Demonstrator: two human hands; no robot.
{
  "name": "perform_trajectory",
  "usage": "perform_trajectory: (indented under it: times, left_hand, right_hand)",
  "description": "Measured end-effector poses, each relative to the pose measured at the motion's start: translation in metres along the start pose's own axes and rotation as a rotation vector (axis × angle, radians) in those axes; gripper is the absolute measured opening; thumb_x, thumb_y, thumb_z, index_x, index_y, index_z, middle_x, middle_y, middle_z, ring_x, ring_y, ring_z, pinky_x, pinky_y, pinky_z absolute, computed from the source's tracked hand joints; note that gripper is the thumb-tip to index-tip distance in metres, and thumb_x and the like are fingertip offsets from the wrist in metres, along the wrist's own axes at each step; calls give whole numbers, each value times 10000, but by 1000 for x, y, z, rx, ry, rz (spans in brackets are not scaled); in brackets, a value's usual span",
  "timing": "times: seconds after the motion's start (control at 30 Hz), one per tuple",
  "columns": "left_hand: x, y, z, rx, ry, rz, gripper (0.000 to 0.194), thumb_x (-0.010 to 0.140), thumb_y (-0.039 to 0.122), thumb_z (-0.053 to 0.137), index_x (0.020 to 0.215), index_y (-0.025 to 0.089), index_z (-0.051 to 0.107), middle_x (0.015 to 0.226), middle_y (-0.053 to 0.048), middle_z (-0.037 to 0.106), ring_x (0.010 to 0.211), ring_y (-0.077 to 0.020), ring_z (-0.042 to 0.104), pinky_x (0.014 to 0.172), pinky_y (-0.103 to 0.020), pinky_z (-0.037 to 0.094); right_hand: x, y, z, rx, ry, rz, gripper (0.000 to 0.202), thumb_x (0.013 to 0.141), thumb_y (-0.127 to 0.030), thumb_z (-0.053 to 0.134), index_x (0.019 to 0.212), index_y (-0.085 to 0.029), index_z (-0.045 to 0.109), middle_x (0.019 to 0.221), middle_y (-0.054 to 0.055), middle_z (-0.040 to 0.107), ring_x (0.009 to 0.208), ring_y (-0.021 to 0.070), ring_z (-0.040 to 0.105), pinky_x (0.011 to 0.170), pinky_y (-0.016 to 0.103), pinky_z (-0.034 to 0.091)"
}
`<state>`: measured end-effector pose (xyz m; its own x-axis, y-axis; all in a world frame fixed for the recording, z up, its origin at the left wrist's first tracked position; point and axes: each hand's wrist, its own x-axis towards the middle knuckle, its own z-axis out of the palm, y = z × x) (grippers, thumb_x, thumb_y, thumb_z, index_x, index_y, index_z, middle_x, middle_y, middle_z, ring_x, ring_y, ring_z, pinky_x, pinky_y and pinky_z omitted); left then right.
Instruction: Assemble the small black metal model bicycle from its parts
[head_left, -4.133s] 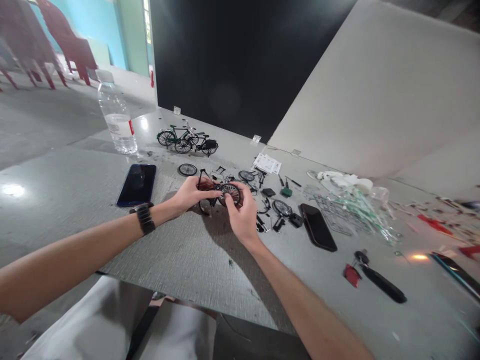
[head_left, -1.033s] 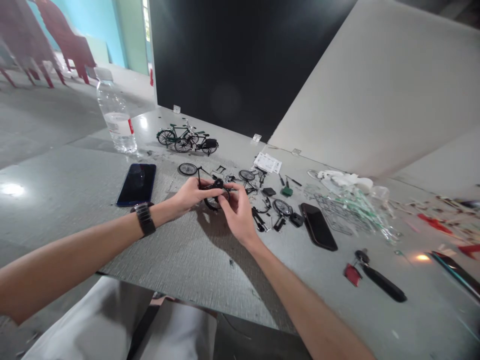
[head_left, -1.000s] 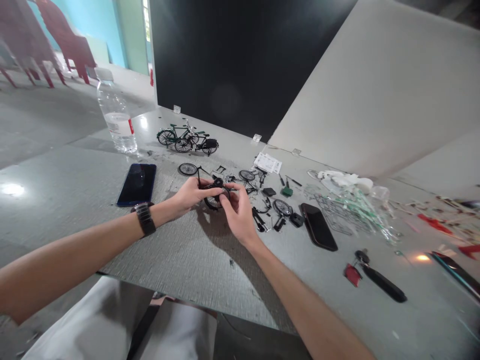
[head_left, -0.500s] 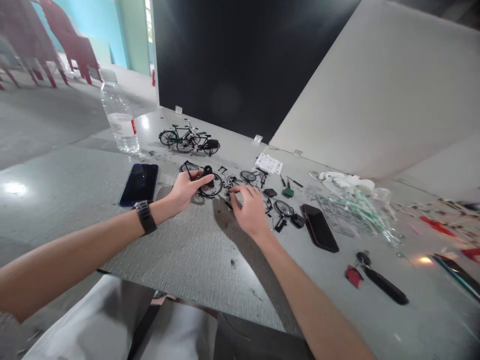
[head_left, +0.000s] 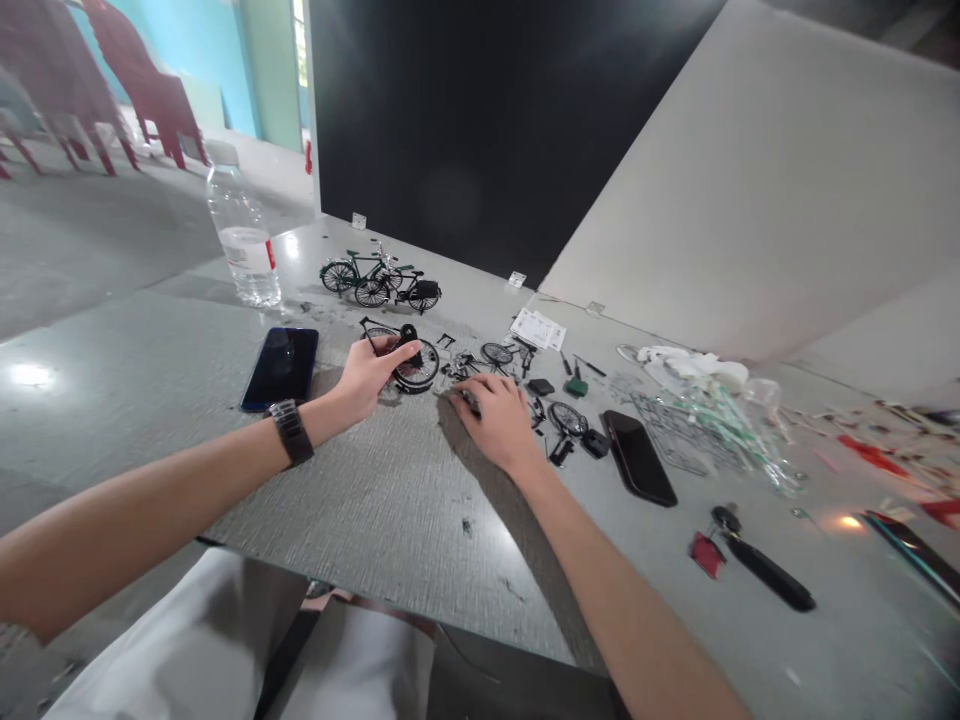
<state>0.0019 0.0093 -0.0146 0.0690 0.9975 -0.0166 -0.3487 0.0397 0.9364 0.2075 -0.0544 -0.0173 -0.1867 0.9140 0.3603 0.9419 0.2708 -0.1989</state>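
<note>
My left hand (head_left: 365,378), a dark band on its wrist, is closed on a black model bicycle (head_left: 418,364), thumb over the dark parts beside its spoked wheel. More of its black frame shows behind the fingers. To the right, my right hand (head_left: 495,410) is low over the table, thumb and fingers apart, its fingertips beside small dark bicycle parts (head_left: 461,370). What lies under its palm is hidden. Behind the hands stand a green model bicycle (head_left: 352,268) and a black model bicycle (head_left: 401,290).
A blue-black phone (head_left: 280,368) and a water bottle (head_left: 247,250) are at left. Toward the right lie loose wheels (head_left: 568,418), paper slips (head_left: 538,328), a black phone (head_left: 639,456), keys with a black holder (head_left: 769,570) and clear plastic scraps (head_left: 720,400). A dark panel (head_left: 487,130) rises behind.
My left hand has shifted slightly left with the model bicycle, whose wheel is now tilted differently. My right hand's fingertips have moved a little left and spread.
</note>
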Motion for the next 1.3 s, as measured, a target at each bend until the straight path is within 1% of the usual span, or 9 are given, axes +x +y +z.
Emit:
perform_trajectory:
  times: [0.13, 0.23, 0.33, 0.53, 0.7, 0.83, 1.0, 1.1, 1.3]
  left_hand:
    - [-1, 2, 2, 46, 20, 7, 208, 738, 319, 858, 777, 158, 731, 690, -37, 693, 638, -146, 626, 565, -263, 502]
    - [-2, 4, 3, 32, 23, -2, 172, 755, 283, 843, 782, 156, 731, 681, -27, 685, 623, -134, 624, 552, -244, 495]
    - [-3, 5, 3, 48, 26, 0, 168, 764, 275, 833, 786, 145, 730, 683, -26, 686, 593, -116, 612, 504, -215, 468]
    - [-4, 5, 2, 93, 53, 10, 144, 790, 256, 805, 797, 131, 736, 634, -23, 674, 505, -83, 554, 415, -182, 402]
    - [-4, 4, 2, 97, 45, 28, 132, 795, 244, 799, 782, 130, 733, 654, -23, 682, 497, -71, 547, 408, -172, 397]
    - [-5, 5, 3, 88, 57, 6, 128, 795, 231, 801, 778, 127, 728, 625, -24, 665, 525, -88, 576, 411, -169, 399]
    - [-5, 5, 2, 83, 40, 9, 150, 790, 256, 808, 780, 126, 734, 629, -34, 679, 514, -85, 574, 414, -168, 391]
    - [-6, 4, 3, 90, 36, 2, 146, 792, 255, 803, 783, 124, 739, 637, -42, 692, 502, -80, 561, 412, -169, 387]
    - [0, 8, -1, 43, 95, 33, 157, 770, 261, 816, 814, 125, 753, 734, -61, 718, 600, -107, 629, 419, -168, 400]
  right_hand:
    - [1, -4, 6, -43, -26, -106, 346, 994, -483, 548, 1248, -304, 699, 1413, 99, 594, 1361, 367, 439, 1122, 616, 273]
    - [2, -5, 8, -83, -58, -105, 349, 997, -499, 539, 1232, -309, 712, 1432, 93, 588, 1401, 384, 406, 1143, 657, 218]
    - [2, -4, 6, -94, -61, -106, 336, 1016, -497, 504, 1183, -316, 733, 1425, 67, 603, 1411, 364, 405, 1158, 653, 196]
    - [0, -8, -2, -59, -69, -109, 318, 1035, -460, 484, 1102, -326, 764, 1313, 43, 677, 1353, 298, 480, 1170, 585, 209]
    - [1, -9, -3, -42, -37, -126, 290, 1023, -408, 524, 992, -282, 783, 1234, 44, 708, 1264, 259, 546, 1152, 498, 265]
    - [2, -3, -2, -35, 1, -110, 259, 1018, -322, 515, 1083, -262, 758, 1194, 54, 717, 1189, 244, 572, 1117, 451, 311]
    - [4, 7, -3, -136, -4, -34, 264, 1004, -276, 509, 1048, -239, 766, 1204, 75, 706, 1180, 278, 542, 1074, 451, 339]
    - [4, 11, -4, -179, -10, -6, 278, 1013, -264, 491, 1043, -238, 766, 1201, 75, 704, 1172, 274, 542, 1073, 451, 339]
    - [4, 12, -8, -220, -22, 42, 277, 1018, -259, 486, 1039, -236, 761, 1187, 82, 708, 1176, 288, 553, 1084, 477, 338]
